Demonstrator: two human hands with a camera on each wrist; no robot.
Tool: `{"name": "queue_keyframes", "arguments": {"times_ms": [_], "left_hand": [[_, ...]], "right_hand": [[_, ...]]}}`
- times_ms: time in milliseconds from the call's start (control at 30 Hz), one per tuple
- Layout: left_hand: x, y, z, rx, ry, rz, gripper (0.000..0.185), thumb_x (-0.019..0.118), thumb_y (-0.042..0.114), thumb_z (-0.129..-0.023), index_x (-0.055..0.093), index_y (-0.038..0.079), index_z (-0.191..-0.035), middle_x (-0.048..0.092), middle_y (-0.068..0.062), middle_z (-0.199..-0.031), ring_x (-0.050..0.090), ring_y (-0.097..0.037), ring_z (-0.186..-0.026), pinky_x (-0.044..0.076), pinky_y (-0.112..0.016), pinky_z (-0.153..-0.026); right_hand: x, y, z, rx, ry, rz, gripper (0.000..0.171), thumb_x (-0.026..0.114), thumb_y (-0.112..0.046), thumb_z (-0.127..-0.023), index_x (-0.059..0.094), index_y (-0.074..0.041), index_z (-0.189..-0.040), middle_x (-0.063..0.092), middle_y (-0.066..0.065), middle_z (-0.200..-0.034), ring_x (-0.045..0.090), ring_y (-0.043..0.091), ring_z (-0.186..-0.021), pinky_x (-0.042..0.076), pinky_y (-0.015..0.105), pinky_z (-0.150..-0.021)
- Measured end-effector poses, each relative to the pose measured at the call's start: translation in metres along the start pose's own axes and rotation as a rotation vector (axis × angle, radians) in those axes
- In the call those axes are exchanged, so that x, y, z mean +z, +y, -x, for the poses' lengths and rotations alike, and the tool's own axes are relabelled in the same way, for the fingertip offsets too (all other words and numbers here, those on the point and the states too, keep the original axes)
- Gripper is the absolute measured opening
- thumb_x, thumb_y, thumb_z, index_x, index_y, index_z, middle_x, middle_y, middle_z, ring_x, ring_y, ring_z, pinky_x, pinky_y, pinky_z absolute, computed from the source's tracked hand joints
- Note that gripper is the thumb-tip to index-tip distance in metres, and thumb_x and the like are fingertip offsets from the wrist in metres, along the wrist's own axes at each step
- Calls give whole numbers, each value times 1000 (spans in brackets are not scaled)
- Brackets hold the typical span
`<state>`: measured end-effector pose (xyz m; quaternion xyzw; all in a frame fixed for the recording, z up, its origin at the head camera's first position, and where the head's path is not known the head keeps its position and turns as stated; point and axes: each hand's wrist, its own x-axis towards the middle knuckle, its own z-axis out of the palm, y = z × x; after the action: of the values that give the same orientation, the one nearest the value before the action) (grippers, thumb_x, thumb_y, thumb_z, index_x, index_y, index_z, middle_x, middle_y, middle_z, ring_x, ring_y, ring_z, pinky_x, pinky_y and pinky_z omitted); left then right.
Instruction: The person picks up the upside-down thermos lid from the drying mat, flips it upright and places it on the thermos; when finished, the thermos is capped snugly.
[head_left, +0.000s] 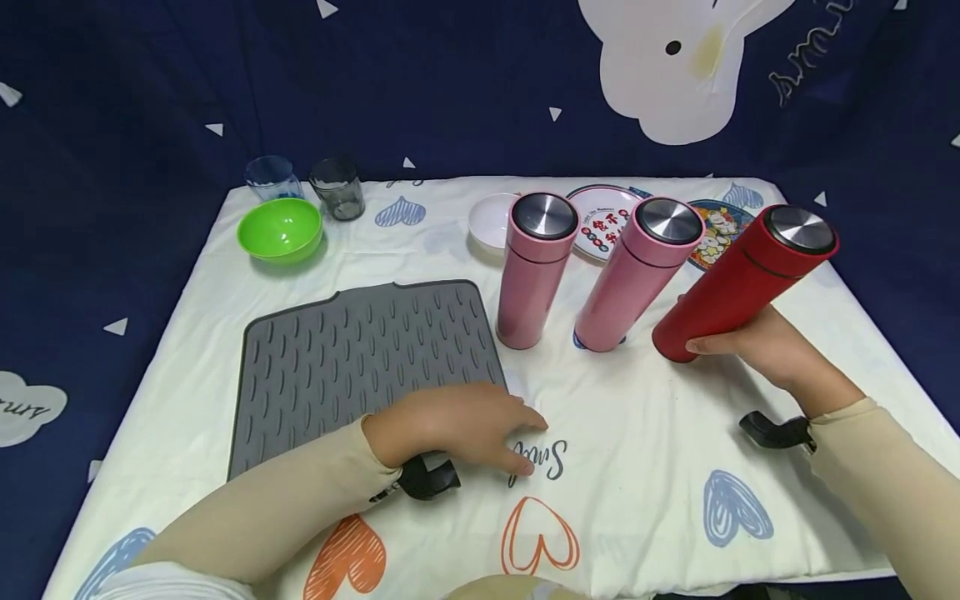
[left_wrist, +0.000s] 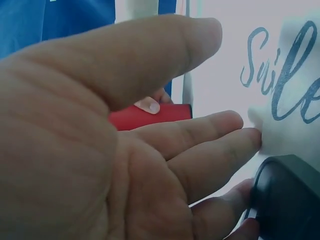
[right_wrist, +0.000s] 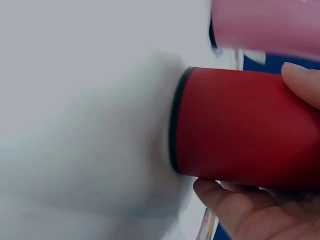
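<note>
Red flask (head_left: 738,283) — right hand's (head_left: 765,350) grip

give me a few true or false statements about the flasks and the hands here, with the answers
1. The right hand grips the red flask. True.
2. Both pink flasks lie flat on the cloth. False: they stand upright.
3. The left hand rests open by the grey mat. True.
4. The green bowl sits on the grey mat. False: it sits on the cloth beyond the mat.
5. The red flask has no lid. False: a metal-topped lid is on.
</note>
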<state>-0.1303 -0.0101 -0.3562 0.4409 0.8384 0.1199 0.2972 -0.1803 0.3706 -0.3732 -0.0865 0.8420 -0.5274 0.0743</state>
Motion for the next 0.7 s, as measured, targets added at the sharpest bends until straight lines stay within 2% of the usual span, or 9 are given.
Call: {"name": "queue_keyframes", "arguments": {"times_ms": [167, 400, 533, 633, 700], "left_hand": [[2, 0, -2, 12, 23, -3, 48, 67, 43, -91, 61, 23, -135, 63, 6, -121, 57, -11, -110, 42, -28, -97], [1, -3, -8, 53, 38, -9, 48, 68, 41, -91, 62, 21, -134, 64, 5, -120, 58, -10, -106, 43, -26, -94], [2, -4, -13, 51, 31, -4, 49, 68, 42, -91, 62, 20, -134, 63, 6, -125, 58, -8, -108, 42, -25, -95], [2, -5, -13, 36, 9, 8, 51, 68, 44, -91, 61, 21, -135, 61, 6, -128, 56, -10, -114, 41, -26, -98], [2, -6, -11, 24, -23, 20, 52, 67, 47, -90, 59, 24, -136, 56, 8, -136, 49, -12, -125, 37, -29, -103]], "right_hand": [[-12, 4, 1, 11, -36, -80, 57, 71, 17, -77, 60, -14, -123, 66, -4, -111, 64, 13, -95, 50, 24, -77], [-28, 14, 3, -11, -152, -150, 56, 64, 21, -80, 58, -7, -129, 66, -2, -118, 63, 13, -102, 50, 24, -80], [-33, 20, 5, -16, -192, -186, 58, 62, 22, -81, 55, -4, -132, 65, 0, -122, 62, 13, -108, 50, 24, -82], [-33, 21, 9, 26, -171, -92, 54, 66, 15, -83, 55, -6, -131, 65, -1, -120, 60, 13, -106, 48, 23, -84], [-31, 17, 14, 81, -143, 9, 61, 69, 9, -82, 46, -3, -137, 58, 4, -127, 54, 20, -114, 44, 33, -93]]}}
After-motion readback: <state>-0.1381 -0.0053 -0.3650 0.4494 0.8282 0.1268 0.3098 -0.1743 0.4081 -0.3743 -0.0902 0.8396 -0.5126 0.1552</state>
